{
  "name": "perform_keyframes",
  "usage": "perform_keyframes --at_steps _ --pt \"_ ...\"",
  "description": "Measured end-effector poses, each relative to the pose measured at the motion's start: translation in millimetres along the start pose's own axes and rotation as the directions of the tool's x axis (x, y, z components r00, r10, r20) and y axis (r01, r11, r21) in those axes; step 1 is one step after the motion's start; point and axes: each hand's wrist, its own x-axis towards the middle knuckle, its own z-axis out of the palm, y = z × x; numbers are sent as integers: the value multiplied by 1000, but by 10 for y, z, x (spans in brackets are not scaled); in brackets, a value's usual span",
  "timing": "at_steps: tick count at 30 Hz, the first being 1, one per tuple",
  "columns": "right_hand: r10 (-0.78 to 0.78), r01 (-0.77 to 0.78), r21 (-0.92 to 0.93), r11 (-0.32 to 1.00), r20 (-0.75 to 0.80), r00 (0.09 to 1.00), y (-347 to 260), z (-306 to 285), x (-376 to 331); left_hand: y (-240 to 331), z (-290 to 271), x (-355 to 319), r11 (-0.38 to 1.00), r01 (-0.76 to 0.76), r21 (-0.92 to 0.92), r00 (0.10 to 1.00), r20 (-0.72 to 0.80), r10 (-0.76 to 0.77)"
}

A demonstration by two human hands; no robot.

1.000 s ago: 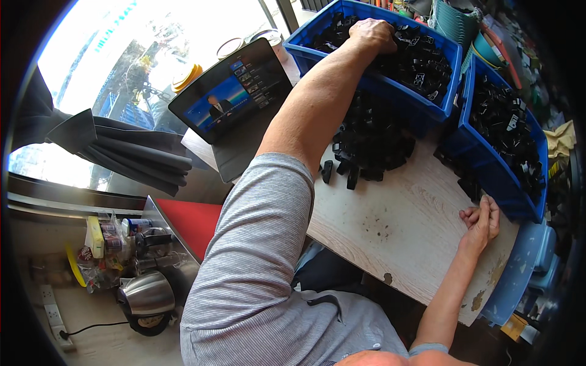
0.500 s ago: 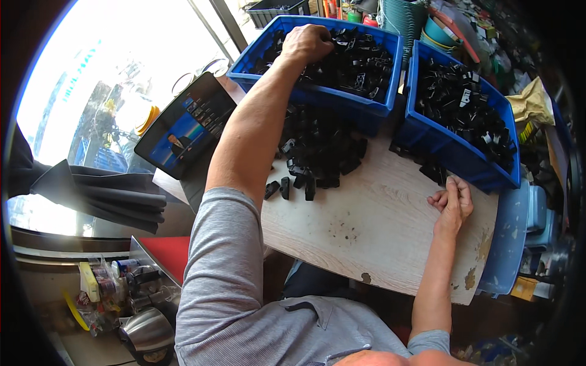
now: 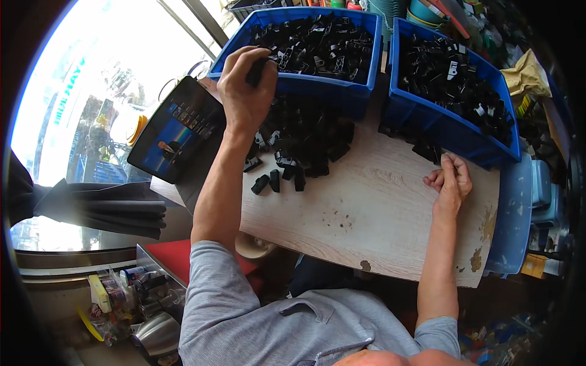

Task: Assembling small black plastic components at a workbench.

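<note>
My left hand [image 3: 244, 91] is raised at the near left corner of the left blue bin [image 3: 299, 82], its fingers closed round a small black plastic part [image 3: 256, 72]. That bin is full of similar black parts. Just below it, a pile of loose black parts [image 3: 311, 134] lies on the table. My right hand [image 3: 450, 186] rests at the table's right side with curled fingers, in front of the right blue bin [image 3: 445, 125]. Its fingertips are beside a black part [image 3: 426, 151] at that bin's foot; whether they grip anything is hidden.
The pale wooden table [image 3: 372, 213] has worn patches. A tablet [image 3: 174, 131] stands propped at the left by the window. A translucent blue tub [image 3: 511, 213] is beside the table's right edge. Stacked green containers [image 3: 390, 12] are behind the bins, and a steel kettle [image 3: 157, 334] sits lower left.
My left hand has come out of the left bin toward me and left, with a black part now showing in it. My right hand stays by the right bin. The view has shifted slightly.
</note>
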Motion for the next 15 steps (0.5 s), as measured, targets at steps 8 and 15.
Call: perform_keyframes --at_steps 8,15 --pt "14 -14 -15 1000 2 1000 -58 37 -37 153 -76 -797 951 -77 299 990 138 37" --pt "7 -7 0 1000 18 1000 -63 53 -38 173 -31 -808 957 -56 283 982 187 2"
